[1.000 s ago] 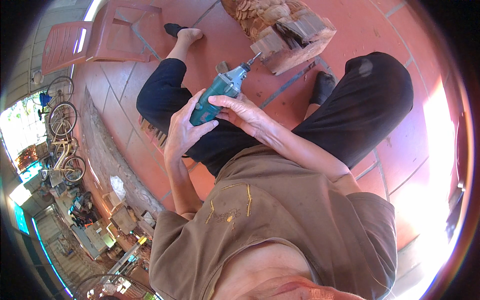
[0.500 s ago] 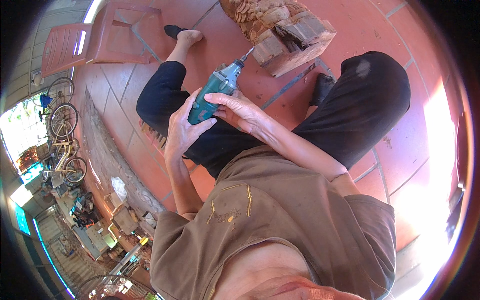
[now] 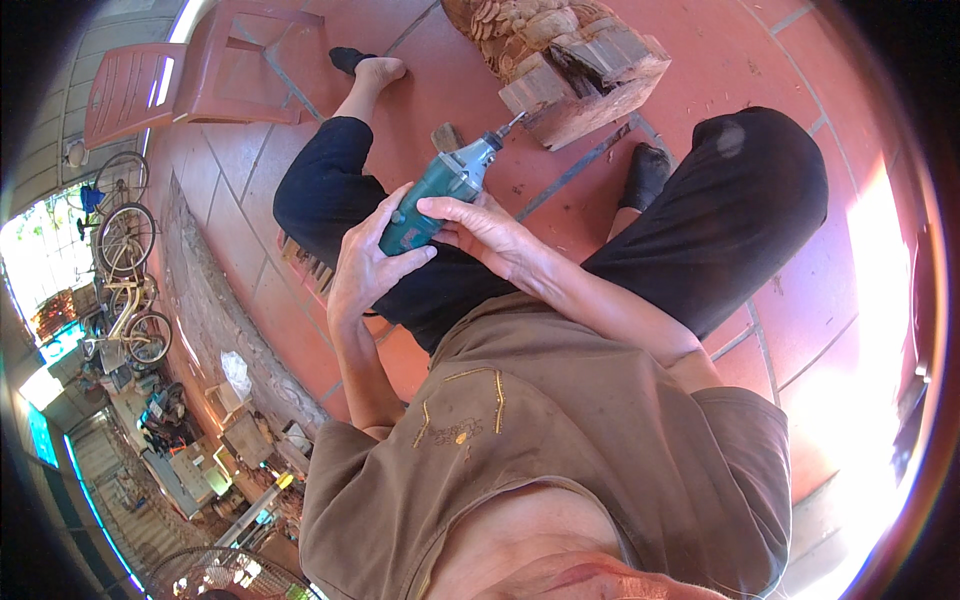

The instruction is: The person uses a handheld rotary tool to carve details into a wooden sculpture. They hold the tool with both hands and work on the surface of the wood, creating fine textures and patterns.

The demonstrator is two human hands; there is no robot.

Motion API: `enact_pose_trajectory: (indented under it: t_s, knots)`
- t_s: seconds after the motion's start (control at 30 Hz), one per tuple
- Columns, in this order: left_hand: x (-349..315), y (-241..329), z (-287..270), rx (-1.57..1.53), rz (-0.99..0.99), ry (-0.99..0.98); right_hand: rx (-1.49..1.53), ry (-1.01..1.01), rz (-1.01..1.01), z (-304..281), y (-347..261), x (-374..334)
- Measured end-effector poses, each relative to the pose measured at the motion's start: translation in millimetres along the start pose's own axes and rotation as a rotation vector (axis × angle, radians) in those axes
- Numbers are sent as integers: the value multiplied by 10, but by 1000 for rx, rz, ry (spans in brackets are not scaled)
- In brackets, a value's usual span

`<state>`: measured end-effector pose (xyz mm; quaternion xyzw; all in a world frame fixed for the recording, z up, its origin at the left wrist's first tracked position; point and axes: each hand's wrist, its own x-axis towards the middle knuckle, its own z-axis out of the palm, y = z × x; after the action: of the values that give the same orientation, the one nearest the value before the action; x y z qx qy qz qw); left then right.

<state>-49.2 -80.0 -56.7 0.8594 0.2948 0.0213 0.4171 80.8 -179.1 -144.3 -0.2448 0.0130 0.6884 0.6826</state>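
Note:
A green die grinder [image 3: 440,183] with a grey metal neck and a thin bit at its tip is held over my lap, tilted up to the right. My left hand [image 3: 362,262] wraps the rear end from the left, its thumb lying across the lower body. From the right, my right hand [image 3: 484,232] grips the middle, thumb on top and the other fingers partly hidden beneath. Beyond the bit lies a carved block of wood [image 3: 600,95] on the floor; the bit appears in front of its near edge, and I cannot tell whether they touch.
A small wood piece [image 3: 446,137] rests on the tiled floor behind the grinder. My bent legs frame the work area. A reddish plastic chair [image 3: 240,110] stands far left, with a long log [image 3: 235,315], bicycles [image 3: 127,240] and a cluttered bench [image 3: 180,470] along the left side.
The grinder has swung slightly right and its bit sits a little lower in view. More of the small wood piece behind it shows. Both hands keep their grip.

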Motion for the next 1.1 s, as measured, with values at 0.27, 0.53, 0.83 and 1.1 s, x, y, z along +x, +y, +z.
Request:
enact_pose_trajectory:
  t_s: [0.27,0.53,0.83,1.1]
  knots:
    - [11,-46,3,-8,10,14,-13,4,1,-13,10,38]
    - [28,-87,-7,-10,-21,36,-36,-12,-9,-12,20,134]
    - [90,-103,-6,50,-3,61,-5,-22,-22,-24,-7,237]
    - [95,-63,-8,7,2,63,-22,-15,-30,59,-97,172]
